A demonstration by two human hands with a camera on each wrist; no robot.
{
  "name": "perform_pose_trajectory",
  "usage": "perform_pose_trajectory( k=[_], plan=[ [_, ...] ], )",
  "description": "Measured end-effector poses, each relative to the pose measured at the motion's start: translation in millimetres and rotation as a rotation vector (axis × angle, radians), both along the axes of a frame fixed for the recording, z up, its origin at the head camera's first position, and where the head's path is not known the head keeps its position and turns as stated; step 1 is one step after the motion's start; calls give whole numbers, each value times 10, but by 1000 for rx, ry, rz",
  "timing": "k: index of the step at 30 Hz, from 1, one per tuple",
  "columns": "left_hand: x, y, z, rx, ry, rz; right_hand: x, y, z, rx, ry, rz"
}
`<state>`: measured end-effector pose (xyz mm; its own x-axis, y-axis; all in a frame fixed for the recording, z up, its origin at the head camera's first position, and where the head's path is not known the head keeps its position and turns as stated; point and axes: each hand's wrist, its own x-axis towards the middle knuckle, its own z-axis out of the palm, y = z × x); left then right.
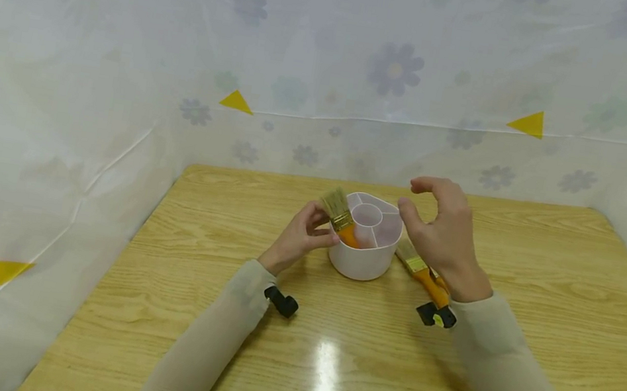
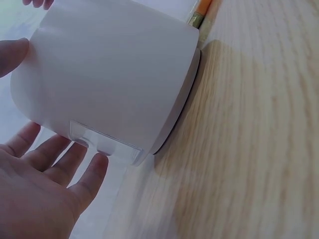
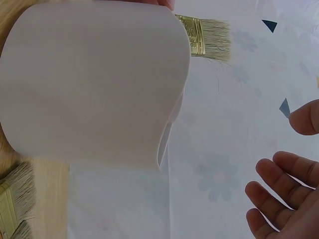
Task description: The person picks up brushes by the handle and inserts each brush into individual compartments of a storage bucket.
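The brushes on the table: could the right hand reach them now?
Probably yes, by drawing back and lowering: the right hand is empty, and the white container stands beside the brushes, not over them.

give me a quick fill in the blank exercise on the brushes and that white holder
1. The divided white plastic holder has a central compartment that is ____ in shape.
2. The flat orange-handled paintbrush leaning in it has its ____ end uppermost.
3. In the head view, another flat orange-handled paintbrush lies on the yellowish wood-grain table, to the holder's ____.
Missing words: round; bristle; right
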<state>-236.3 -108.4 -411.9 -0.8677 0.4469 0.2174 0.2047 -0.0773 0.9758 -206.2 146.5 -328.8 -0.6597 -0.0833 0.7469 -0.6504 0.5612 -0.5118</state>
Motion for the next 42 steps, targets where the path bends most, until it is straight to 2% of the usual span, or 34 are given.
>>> perform_pose_trajectory(
  k=[8,17,22,30,42],
  plan=[
    [-5,-16,-29,-2,35,18,-12,26,-33,11,4,-5],
    [-20,18,-17,-10,4,9,4,119,-72,42,25,-16],
    [5,12,42,-25,-10,1,18,173,-85,66,17,-25],
    [139,10,240,-47,1,1,50,272,-116,79,3,-42],
    [140,13,241,-61,39,7,67,408,-181,103,-11,-57]
  ],
)
